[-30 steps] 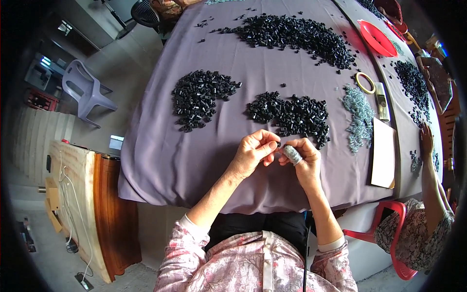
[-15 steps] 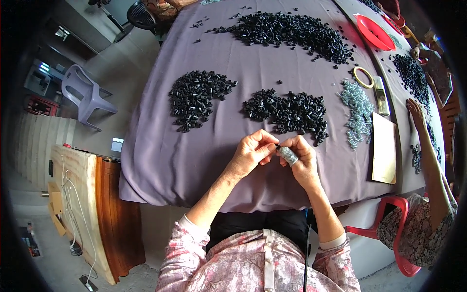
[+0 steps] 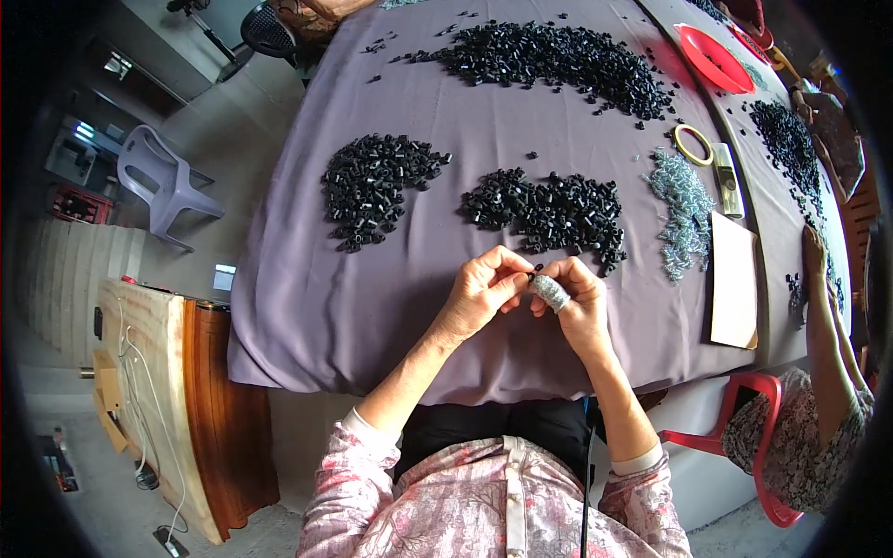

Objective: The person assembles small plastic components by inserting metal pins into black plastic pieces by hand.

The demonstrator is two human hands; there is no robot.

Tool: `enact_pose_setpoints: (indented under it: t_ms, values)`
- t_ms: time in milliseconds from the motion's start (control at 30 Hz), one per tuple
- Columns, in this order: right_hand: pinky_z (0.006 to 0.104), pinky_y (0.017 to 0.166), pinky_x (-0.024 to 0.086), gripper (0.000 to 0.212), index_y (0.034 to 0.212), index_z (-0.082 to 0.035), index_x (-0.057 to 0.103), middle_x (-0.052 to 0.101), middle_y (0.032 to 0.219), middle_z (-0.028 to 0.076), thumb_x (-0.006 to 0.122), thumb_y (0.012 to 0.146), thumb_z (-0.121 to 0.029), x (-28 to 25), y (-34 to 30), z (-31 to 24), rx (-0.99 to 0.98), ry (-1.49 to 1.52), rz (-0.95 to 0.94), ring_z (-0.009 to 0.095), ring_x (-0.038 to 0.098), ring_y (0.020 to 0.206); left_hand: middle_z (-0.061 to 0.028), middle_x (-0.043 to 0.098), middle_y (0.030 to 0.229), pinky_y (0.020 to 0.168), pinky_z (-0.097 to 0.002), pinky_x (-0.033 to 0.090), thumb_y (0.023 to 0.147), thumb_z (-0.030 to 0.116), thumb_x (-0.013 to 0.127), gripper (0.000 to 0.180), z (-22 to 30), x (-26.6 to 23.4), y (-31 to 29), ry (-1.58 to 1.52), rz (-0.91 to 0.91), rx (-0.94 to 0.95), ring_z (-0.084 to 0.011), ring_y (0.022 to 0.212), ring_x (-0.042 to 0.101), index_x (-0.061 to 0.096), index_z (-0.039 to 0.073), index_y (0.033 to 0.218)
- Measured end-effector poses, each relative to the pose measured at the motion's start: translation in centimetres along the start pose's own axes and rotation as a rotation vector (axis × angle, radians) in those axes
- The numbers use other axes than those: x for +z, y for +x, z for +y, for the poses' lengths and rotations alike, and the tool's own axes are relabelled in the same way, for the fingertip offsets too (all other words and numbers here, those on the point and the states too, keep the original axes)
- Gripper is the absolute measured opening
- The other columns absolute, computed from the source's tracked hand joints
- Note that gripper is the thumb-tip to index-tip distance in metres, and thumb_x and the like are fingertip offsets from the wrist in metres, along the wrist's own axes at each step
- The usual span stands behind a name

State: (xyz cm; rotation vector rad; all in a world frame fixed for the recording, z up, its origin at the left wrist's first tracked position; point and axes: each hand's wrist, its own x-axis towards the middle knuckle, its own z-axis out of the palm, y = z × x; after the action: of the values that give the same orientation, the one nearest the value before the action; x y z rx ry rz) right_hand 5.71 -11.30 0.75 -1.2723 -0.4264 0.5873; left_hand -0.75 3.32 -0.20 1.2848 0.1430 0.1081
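Note:
Over the near part of the cloth-covered table (image 3: 409, 307), my left hand (image 3: 486, 290) pinches a small black plastic piece (image 3: 533, 272) between thumb and fingertips. My right hand (image 3: 577, 296) meets it from the other side, its fingers closed at the same piece. Grey tape (image 3: 551, 292) wraps one finger of the right hand. Just beyond my hands lies a heap of short black tube-like pieces (image 3: 549, 212). Another black heap (image 3: 377, 191) sits to its left. A pile of small clear pieces (image 3: 684, 214) is on the right. Whatever else is inside my fingers is hidden.
A large black heap (image 3: 558, 70) spreads across the far side. At right are a tape roll (image 3: 694, 145), a cardboard sheet (image 3: 735, 281), a clear box (image 3: 728, 181) and a red tray (image 3: 714, 60). A co-worker's hand (image 3: 815, 251) reaches over the table near a red chair (image 3: 767, 446).
My hands stay in nearly the same place, with the black piece showing slightly more between the fingertips. The co-worker's hand at right has drawn back toward the near side.

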Motion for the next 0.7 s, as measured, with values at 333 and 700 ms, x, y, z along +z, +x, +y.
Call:
enact_pose_setpoints:
  t_ms: [333,700]
  values:
    - [0.0208,0.054,0.044,0.011,0.089,-0.004,0.052,0.055,0.075,0.001,0.052,0.082,0.004,-1.0,0.0,-0.2,-0.019,-0.272,0.223,0.007,0.052,0.061,-0.0044,0.056,0.074,0.046,-0.0206,0.04,0.087,0.008,0.054,0.005,-0.2,-1.0,0.5,-0.388,0.173,-0.003,-0.0081,0.055,0.05,0.054,0.005,0.091]
    - [0.0374,0.064,0.047,0.028,0.09,-0.006,0.058,0.052,0.081,0.012,0.056,0.064,0.005,1.8,2.1,-1.4,-0.332,-1.05,0.114,0.031,0.055,0.073,-0.0048,0.057,0.075,0.048,-0.0224,0.04,0.087,0.007,0.054,0.005,-0.3,-1.8,0.8,-0.566,0.247,0.031,-0.009,0.055,0.05,0.055,0.006,0.092]
